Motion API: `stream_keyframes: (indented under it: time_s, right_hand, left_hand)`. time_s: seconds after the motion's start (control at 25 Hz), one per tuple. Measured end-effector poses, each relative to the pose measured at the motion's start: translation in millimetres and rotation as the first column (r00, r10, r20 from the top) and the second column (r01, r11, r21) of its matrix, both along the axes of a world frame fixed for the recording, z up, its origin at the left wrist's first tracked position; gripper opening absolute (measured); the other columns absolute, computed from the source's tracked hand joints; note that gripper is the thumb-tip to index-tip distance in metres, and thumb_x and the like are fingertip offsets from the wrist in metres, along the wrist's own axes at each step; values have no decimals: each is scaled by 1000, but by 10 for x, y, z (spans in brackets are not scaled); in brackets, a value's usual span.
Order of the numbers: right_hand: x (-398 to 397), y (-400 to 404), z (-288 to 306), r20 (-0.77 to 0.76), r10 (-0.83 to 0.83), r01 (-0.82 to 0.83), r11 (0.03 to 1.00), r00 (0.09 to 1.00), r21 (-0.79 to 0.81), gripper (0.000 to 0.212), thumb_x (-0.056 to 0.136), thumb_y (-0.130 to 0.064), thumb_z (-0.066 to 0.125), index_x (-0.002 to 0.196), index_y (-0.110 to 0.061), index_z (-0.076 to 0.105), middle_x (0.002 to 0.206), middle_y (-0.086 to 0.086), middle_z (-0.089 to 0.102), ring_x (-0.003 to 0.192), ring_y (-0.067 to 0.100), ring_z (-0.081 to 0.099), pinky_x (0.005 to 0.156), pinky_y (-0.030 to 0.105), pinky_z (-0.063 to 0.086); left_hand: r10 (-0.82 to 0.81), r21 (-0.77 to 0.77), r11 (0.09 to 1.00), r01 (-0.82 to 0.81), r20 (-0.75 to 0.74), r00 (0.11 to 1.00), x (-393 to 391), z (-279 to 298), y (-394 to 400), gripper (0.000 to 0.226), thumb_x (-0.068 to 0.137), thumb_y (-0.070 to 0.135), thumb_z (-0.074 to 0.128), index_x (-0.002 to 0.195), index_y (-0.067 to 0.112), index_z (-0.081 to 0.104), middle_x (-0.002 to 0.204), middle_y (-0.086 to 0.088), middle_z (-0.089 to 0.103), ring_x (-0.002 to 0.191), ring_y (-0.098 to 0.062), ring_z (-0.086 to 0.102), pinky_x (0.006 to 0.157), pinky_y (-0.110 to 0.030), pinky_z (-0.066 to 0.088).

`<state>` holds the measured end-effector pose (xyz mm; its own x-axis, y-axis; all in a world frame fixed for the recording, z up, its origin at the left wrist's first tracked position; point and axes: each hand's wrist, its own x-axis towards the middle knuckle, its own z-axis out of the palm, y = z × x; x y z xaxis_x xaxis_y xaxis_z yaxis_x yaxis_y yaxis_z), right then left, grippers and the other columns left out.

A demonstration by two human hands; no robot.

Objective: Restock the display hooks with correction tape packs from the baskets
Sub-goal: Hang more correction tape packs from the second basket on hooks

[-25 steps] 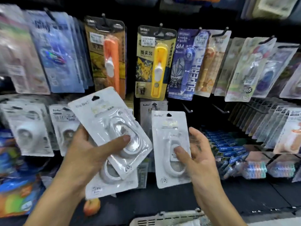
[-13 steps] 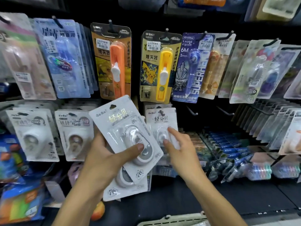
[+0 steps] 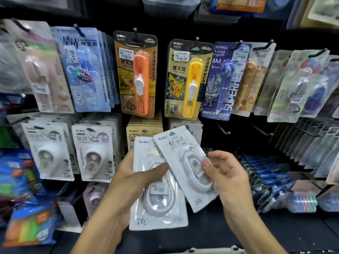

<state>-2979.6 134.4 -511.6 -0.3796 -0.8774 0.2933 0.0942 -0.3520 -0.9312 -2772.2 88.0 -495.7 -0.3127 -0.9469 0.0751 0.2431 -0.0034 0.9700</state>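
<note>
Your left hand (image 3: 135, 182) grips the lower white correction tape pack (image 3: 157, 202), thumb curled across its front. Your right hand (image 3: 225, 173) pinches the upper pack (image 3: 185, 162), which overlaps the first and tilts to the left. Both packs are in the air in front of the display, below the yellow pack (image 3: 187, 79). Slide the upper pack free with the right fingers (image 3: 206, 165), turn it upright, then aim its hang hole at the bare hook (image 3: 222, 129) just to the right. Push it on straight, so that the card does not bend.
</note>
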Motion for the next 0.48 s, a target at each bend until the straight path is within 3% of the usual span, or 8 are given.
stream_keyframes:
  time_s: [0.08,0.16,0.24,0.36,0.48]
  right_hand:
    - [7,90,-82,-85,-65,63,998,994,-26,20,74,-29,77,95,-30,76,91,-4,77,76,10,73,60,18,55]
    - [-2,142,-130,-93,-136,133,990,986,-37,24,76,-35,77,99,-33,76,98,-5,77,85,9,73,67,18,56]
    - [-45,115,-156,-102,-228,230,973,968,13,18,82,-36,76,99,-39,75,101,-8,75,93,11,72,74,24,55]
    - [-7,45,-141,-146,-228,243,966,963,88,18,90,-29,74,95,-46,72,103,-11,73,98,14,69,81,29,51]
    - [119,31,-118,-237,-282,304,951,930,62,20,87,-33,75,95,-50,69,108,-20,66,103,2,64,87,27,49]
  left_hand:
    - [181,-121,977,-173,57,982,27,27,-24,46,72,14,87,97,48,70,100,7,80,89,-16,78,68,-30,60]
    - [272,-175,948,-265,19,962,38,69,-22,43,68,22,89,96,47,69,97,10,80,88,-12,77,70,-30,59]
    - [332,-229,917,-326,-16,943,22,87,-10,41,61,32,88,96,43,71,95,9,80,85,-12,78,67,-29,60]
    - [411,-285,871,-401,-26,911,-23,103,-8,44,56,41,89,97,38,74,92,10,80,82,-11,78,64,-25,61]
    - [420,-266,872,-411,-23,907,-64,91,-5,45,57,44,88,99,39,75,94,11,80,84,-10,77,72,-30,58]
